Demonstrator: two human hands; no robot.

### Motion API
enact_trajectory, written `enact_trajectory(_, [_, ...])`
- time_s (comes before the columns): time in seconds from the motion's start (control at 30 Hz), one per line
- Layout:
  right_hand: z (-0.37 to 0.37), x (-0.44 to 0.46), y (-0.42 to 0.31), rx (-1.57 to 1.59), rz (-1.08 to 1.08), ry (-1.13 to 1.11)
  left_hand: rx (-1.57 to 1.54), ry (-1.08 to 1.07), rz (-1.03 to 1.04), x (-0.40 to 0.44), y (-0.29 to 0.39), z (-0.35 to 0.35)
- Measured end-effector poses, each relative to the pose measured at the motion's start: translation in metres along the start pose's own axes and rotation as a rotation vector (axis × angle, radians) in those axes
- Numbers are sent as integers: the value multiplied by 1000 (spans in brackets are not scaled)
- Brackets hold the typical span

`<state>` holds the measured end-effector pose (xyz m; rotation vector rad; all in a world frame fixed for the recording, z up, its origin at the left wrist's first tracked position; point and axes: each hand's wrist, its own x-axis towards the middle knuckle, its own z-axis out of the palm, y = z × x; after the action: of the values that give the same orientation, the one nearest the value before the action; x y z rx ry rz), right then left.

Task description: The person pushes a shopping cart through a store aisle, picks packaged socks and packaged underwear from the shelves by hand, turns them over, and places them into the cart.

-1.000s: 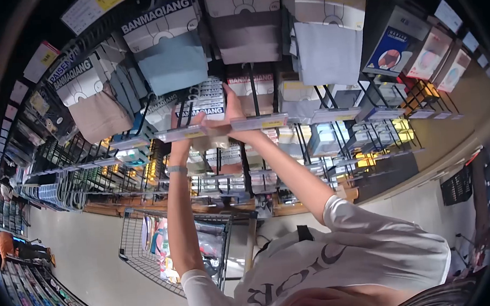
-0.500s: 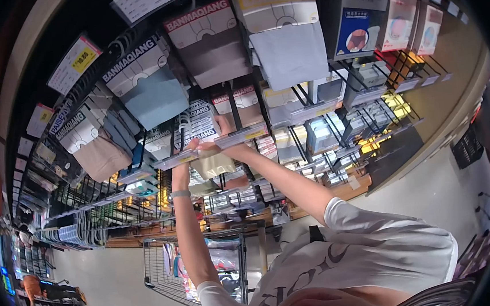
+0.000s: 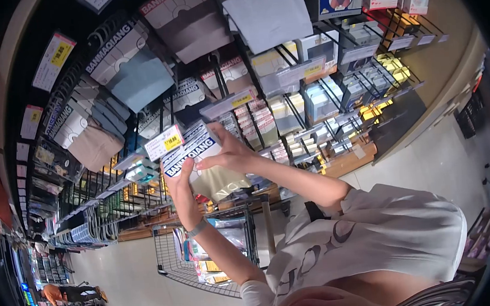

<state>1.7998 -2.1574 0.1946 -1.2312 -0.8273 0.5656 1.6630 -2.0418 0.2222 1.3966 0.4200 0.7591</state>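
A stack of packs with white and blue card tops and a beige-green lower part (image 3: 218,182) is held between both hands, in front of the rack. My left hand (image 3: 181,184), with a band at its wrist, grips the stack's left side. Around the right side closes my right hand (image 3: 230,151), its thumb across the front. Just above the stack is a price label (image 3: 164,142) in white and yellow. Behind the hands hang more packs, among them one with a blue-grey lower part (image 3: 140,83).
A wire shopping cart (image 3: 169,254) with colourful packages stands below the rack. Black rack hooks and label holders (image 3: 228,103) stick out near the hands. At the far lower left is a person in orange (image 3: 53,293). A black basket (image 3: 470,115) is at the right.
Both hands have drawn the stack out from among the hooks, down toward the body. The view has turned and shifted, so the shelves lie more tilted.
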Motion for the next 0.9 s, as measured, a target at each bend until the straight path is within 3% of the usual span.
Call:
enact_trajectory(0.13, [-5,-29,-2,-102,171,-17,35,161,8,-43,-6,14])
enact_trajectory(0.17, [-7,-39,-10,71,213,-43,4,225,-16,-56,-11,19])
enact_trajectory(0.3, [-16,-41,-2,312,314,-210,-357,119,22,-88,-29,9])
enact_trajectory(0.4, [-14,-43,-18,675,604,-276,-495,245,-47,-103,-45,1])
enact_trajectory(0.53, [-19,-48,-35,694,791,-282,-442,414,-185,-119,-20,43])
enact_trajectory(0.7, [-55,-47,-20,847,778,-293,-205,404,-106,-132,-20,81])
enact_trajectory(0.8, [-81,-63,-49,672,738,-202,-273,467,-24,-139,-17,125])
enact_trajectory(0.83, [-99,-59,-50,542,755,-275,-390,502,-36,-144,-24,136])
enact_trajectory(0.9, [-118,-74,-57,351,544,-306,-620,538,-25,-162,-47,152])
